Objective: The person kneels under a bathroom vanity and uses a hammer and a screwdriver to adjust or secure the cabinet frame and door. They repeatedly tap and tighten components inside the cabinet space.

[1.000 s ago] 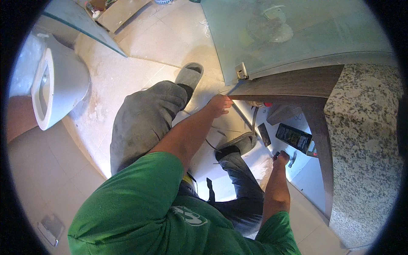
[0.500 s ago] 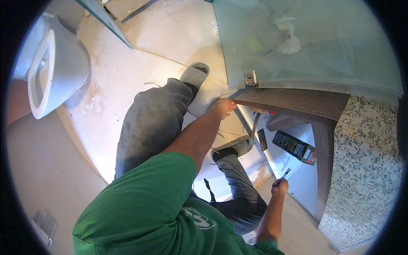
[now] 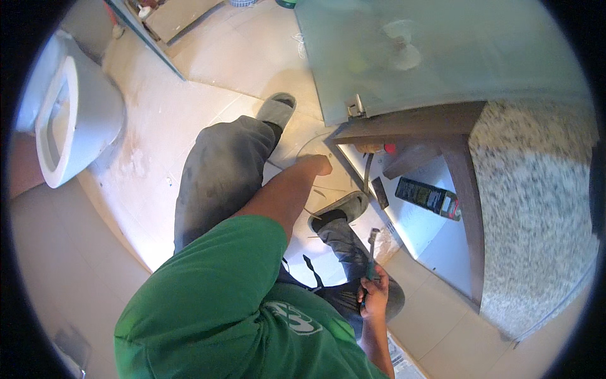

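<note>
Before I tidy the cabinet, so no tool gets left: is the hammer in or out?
Out: the right hand holds the hammer outside the cabinet.

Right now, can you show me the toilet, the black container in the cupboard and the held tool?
Toilet [image 3: 98,129], head view: its white outer side.
Black container [image 3: 424,196], head view: middle of its printed side.
Tool [image 3: 370,270], head view: its handle, just above the fingers [image 3: 379,282].

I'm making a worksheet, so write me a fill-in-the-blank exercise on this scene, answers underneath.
The tool is held in the ____ grip.
The shirt is ____ in colour.
The white toilet is nearer the picture's ____ edge, the wood-framed cabinet nearer the opposite one.

Missing words: right; green; left.
</note>
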### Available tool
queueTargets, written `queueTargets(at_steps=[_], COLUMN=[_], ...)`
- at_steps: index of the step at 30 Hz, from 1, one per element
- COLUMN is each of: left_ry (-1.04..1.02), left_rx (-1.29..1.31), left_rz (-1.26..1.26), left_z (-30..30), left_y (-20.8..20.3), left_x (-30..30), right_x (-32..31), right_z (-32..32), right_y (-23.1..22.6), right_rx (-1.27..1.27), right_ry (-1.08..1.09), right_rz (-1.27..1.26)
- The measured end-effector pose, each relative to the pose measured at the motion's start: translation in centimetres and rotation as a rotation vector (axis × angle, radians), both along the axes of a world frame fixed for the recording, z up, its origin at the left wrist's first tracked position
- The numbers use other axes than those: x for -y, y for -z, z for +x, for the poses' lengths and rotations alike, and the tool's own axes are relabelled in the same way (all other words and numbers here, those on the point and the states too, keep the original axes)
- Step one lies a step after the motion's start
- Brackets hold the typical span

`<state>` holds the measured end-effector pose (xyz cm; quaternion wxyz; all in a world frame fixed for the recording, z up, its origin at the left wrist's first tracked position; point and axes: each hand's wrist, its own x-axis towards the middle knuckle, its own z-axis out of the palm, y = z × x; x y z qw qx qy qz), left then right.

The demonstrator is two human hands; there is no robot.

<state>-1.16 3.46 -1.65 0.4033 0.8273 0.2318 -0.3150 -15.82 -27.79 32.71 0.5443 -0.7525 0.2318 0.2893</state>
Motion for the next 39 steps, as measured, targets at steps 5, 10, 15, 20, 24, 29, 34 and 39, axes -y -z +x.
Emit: queueTargets(at_steps=[5,10,15,20,24,29,34,39], left_ry=[0.7,0.186,0.536,0.781,0.734,0.709,0.83,0.885], left_rx=[-0.01,-0.141,-0.162,0.044,0.047,0.032,-0.053,-0.006], left_rz=[0.181,0.236,0.386,0.532,0.523,0.468,0.521,0.532], left_z=[-2.1,-4.5,-6.5,-10.5,-12.6,-12.5,-12.2,-12.6], left_y=[-1.0,-4.4,-8.9,-1.2,2.9,2.1,1.5,3.5], left_x=[-0.4,-2.8,-2.4,0.2,1.0,1.2,1.5,1.5], right_x=[0.1,0.9,1.8,1.7,1.5,1.0,0.6,0.8], right_z=[-0.2,-0.7,-0.3,0.5,0.8,1.3,2.0,2.0], right_y=[0.9,2.7,3.1,3.3,3.6,3.8,3.7,4.1], right_rx=[0.039,0.091,0.052,0.016,-0.032,-0.045,-0.075,-0.073], right_ry=[-0.049,-0.047,0.07,0.054,0.021,0.02,-0.024,-0.052], right_rz=[0.047,0.026,0.114,0.112,0.099,0.111,0.103,0.067])
